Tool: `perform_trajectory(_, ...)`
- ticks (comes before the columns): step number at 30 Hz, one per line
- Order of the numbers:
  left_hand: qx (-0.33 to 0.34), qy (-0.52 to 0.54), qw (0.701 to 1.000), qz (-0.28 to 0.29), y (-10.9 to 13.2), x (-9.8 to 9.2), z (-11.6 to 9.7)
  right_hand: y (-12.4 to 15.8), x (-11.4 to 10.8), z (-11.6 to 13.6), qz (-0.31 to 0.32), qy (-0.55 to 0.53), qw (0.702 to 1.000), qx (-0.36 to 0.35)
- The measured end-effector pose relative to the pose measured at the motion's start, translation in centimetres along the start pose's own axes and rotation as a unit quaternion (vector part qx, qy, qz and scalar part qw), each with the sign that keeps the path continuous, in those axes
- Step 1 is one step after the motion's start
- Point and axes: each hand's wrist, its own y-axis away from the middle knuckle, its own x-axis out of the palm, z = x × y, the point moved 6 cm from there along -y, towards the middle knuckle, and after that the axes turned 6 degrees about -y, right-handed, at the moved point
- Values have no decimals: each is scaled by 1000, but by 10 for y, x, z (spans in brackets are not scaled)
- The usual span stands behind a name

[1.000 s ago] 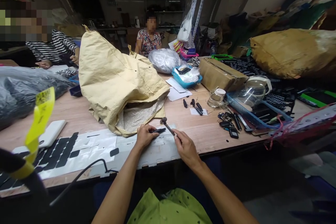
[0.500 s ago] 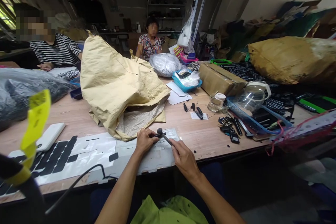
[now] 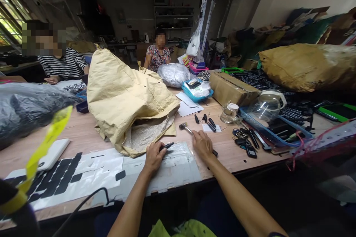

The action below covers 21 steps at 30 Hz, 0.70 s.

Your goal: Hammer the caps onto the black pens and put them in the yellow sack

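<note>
My left hand (image 3: 154,156) is closed around a slim black piece (image 3: 167,145) with a pointed end, just above a grey-white board (image 3: 178,168) at the table's near edge. Its exact kind is unclear. My right hand (image 3: 202,144) is closed over the handle of a small hammer (image 3: 188,129), low at the tabletop to the right of the board. The hammer's metal head points away to the left, and the dark end of its handle shows below the palm. Beyond that hand, several similar black pieces (image 3: 211,124) lie near a white card.
A large beige sack (image 3: 125,96) stands left of centre. White sheets with black patches (image 3: 61,174) lie at left. Car keys (image 3: 244,142), a glass jar (image 3: 229,113), a blue basket (image 3: 274,127) and a cardboard box (image 3: 232,87) are at right. Two people sit across the table.
My right hand has moved right with the hammer, away from my left hand, down to the tabletop. The black piece in my left hand now shows plainly. The view has tilted slightly upward.
</note>
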Motion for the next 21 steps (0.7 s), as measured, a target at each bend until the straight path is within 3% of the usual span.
perform_trajectory(3, -8, 30, 999, -12, -1, 1, 7, -17, 4, -3, -2, 42, 998, 45)
perform_trajectory(8, -27, 38, 999, 2, -2, -8, 2, -20, 8, 0, -16, 63, 996, 68)
perform_trajectory(10, -35, 52, 998, -1, 11, -12, -8, -19, 9, 0, -21, 60, 996, 63)
perform_trajectory(12, 4, 85, 996, -10, 37, -7, -22, -18, 8, -1, -26, 59, 996, 59)
perform_trajectory(13, 46, 103, 994, -10, 56, 0, -30, -17, 8, -1, -27, 59, 996, 60)
perform_trajectory(15, 198, 112, 974, 20, 101, 27, -48, -17, 7, -2, -24, 61, 996, 62)
perform_trajectory(17, 342, 98, 929, 100, 147, 68, -57, -17, 7, -1, -18, 63, 996, 65)
perform_trajectory(18, 355, 79, 917, 165, 164, 91, -53, -17, 6, -1, -16, 64, 996, 66)
perform_trajectory(21, 162, 33, 933, 320, 176, 139, -16, -17, 4, 0, -14, 63, 996, 64)
